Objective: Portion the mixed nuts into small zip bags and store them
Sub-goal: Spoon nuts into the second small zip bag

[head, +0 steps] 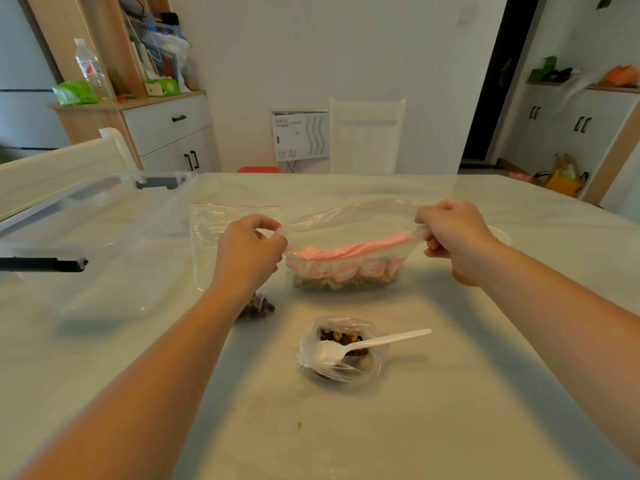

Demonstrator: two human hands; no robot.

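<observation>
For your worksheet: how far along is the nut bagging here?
Done: one small bag of nuts lies by the left wrist. In hand: the left hand and right hand pinch the big pink-banded bag at its top corners. Left: the open bag under the spoon, and storing.

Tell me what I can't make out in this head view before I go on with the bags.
- Small nut bag: head view, mostly hidden under the left hand's wrist.
- Cup: head view, mostly behind the right hand.
- Big pink-zip bag's seal: whether fully open, blurred and folded plastic.
</observation>
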